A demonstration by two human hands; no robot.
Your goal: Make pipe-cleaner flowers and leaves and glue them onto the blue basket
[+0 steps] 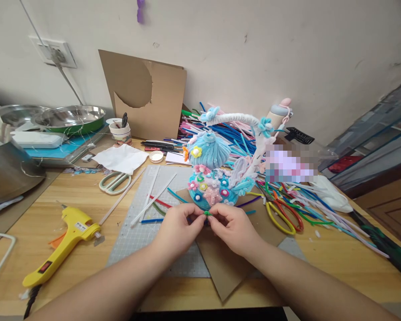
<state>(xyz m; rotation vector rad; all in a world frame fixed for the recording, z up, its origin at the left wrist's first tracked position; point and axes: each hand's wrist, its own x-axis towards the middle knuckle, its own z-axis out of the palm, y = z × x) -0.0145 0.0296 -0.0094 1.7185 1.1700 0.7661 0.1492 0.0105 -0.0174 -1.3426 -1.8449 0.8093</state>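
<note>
A small green piece [207, 213] is being pinched by fingertips of the left hand [180, 226] and right hand [233, 228], seemingly unattached, just before the blue fuzzy craft [211, 154], where many flowers [224, 193] are already being borne.

Left hand [180, 227], right hand [233, 228], both seemingly pinching, forearms [115, 273] outstretched

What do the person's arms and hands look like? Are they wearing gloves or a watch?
No gloves and no watch! The left hand and right hand are bare, and I can see no rings or bracelets. The left forearm and right forearm are bare too, with no sleeves in view.
</note>
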